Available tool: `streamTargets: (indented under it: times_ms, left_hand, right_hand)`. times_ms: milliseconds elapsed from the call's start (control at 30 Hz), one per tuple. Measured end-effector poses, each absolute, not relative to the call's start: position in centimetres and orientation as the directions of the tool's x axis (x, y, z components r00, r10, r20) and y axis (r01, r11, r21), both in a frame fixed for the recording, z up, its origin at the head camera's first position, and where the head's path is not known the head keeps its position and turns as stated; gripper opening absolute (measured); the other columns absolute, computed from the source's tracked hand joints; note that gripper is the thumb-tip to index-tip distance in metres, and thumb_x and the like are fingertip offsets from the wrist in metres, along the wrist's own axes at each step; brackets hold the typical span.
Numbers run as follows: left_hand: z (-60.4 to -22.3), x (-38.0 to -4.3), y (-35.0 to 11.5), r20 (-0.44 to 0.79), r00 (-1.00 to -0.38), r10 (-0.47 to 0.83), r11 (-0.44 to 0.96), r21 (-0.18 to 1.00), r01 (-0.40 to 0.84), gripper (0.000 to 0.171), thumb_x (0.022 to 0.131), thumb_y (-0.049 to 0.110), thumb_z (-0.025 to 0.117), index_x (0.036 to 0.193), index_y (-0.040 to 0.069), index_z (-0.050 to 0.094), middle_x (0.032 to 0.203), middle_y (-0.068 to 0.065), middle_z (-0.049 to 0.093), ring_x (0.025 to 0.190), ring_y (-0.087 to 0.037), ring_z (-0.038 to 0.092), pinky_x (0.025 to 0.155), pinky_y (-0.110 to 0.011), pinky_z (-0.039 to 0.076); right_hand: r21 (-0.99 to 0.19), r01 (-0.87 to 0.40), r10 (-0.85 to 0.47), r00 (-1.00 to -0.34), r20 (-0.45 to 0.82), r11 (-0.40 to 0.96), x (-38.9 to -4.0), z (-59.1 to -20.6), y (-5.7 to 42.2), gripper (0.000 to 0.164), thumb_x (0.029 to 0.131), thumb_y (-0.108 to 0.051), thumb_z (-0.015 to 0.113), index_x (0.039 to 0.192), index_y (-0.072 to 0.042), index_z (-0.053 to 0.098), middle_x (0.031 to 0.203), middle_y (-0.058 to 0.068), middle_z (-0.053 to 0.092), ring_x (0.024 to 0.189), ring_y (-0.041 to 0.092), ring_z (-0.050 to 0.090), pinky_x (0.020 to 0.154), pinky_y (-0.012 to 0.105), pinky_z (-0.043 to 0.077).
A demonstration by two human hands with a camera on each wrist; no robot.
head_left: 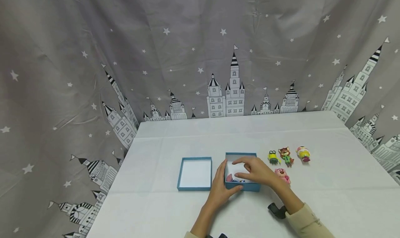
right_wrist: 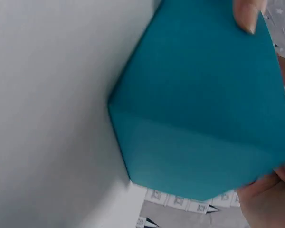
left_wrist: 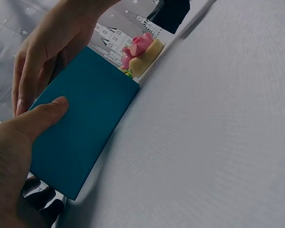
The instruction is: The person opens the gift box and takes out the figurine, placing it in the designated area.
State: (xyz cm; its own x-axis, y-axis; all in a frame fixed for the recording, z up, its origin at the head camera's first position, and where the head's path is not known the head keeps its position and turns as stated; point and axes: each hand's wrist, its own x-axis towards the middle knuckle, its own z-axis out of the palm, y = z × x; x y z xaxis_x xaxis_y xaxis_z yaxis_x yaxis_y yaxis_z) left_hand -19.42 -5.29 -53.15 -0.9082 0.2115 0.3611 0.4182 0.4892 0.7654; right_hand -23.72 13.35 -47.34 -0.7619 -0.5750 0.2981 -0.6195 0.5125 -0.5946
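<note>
A blue open-topped box (head_left: pixel 250 187) with a white inside stands on the table. My left hand (head_left: pixel 218 189) holds its left front corner, the thumb (left_wrist: pixel 52 113) on the front wall and the fingers along the left side. My right hand (head_left: pixel 257 171) is over the box's opening, thumb and index finger apart with nothing seen between them. On the box's floor, by the front wall, lies a small pink and blue object (head_left: pixel 230 178); the front wall partly hides it. The right wrist view shows mostly the box's outer walls (right_wrist: pixel 194 90).
A shallow blue-rimmed lid (head_left: pixel 195 188), white inside, lies left of the box. To the right are a yellow one-piece figurine (head_left: pixel 273 157), a fox figurine (head_left: pixel 285 157), a yellow and pink figurine (head_left: pixel 303 154) and a pink bear figurine (head_left: pixel 282 175). A grey castle-print curtain (head_left: pixel 187 57) hangs behind.
</note>
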Motion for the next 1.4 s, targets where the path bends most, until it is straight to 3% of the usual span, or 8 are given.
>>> streamTargets:
  times_ms: [367, 600, 800, 1400]
  left_hand:
    - [-53.0, -19.3, -5.4, 0.307, -0.924, 0.229, 0.470, 0.796, 0.381, 0.098, 0.073, 0.045, 0.074, 0.148, 0.013, 0.019, 0.148, -0.009, 0.026, 0.131, -0.031, 0.031, 0.098, -0.053, 0.036]
    - [-53.1, -19.3, -5.5, 0.306, -0.925, 0.224, 0.457, 0.805, 0.377, 0.098, 0.073, 0.044, 0.075, 0.148, 0.013, 0.019, 0.148, -0.009, 0.026, 0.132, -0.031, 0.030, 0.099, -0.054, 0.035]
    - [-53.1, -19.4, -5.4, 0.290, -0.931, 0.223, 0.458, 0.812, 0.362, 0.099, 0.073, 0.045, 0.075, 0.148, 0.015, 0.018, 0.149, -0.007, 0.026, 0.133, -0.029, 0.029, 0.100, -0.053, 0.034]
    - [-53.0, -19.4, -5.4, 0.277, -0.935, 0.222, 0.467, 0.812, 0.351, 0.098, 0.073, 0.047, 0.074, 0.148, 0.015, 0.018, 0.149, -0.007, 0.025, 0.133, -0.029, 0.027, 0.101, -0.052, 0.033]
  right_hand:
    - [-0.478, -0.609, -0.586, -0.781, 0.217, 0.633, -23.5, -48.0, 11.8, 0.032, 0.077, -0.037, 0.073, 0.103, -0.018, 0.069, 0.053, -0.015, 0.034, 0.052, 0.002, 0.030, 0.049, 0.019, 0.027]
    - [-0.447, -0.630, -0.590, -0.769, 0.246, 0.635, -23.7, -48.2, 11.3, 0.029, 0.075, -0.034, 0.075, 0.096, -0.016, 0.070, 0.054, -0.016, 0.041, 0.050, 0.002, 0.030, 0.046, 0.019, 0.029]
    - [-0.414, -0.623, -0.574, -0.779, 0.251, 0.664, -23.8, -48.3, 11.0, 0.025, 0.072, -0.036, 0.077, 0.089, -0.018, 0.071, 0.055, -0.019, 0.046, 0.051, 0.002, 0.032, 0.051, 0.020, 0.031]
    - [-0.439, -0.587, -0.556, -0.803, 0.214, 0.680, -23.8, -48.3, 11.1, 0.025, 0.074, -0.045, 0.073, 0.084, -0.022, 0.071, 0.050, -0.017, 0.038, 0.049, 0.002, 0.029, 0.046, 0.019, 0.026]
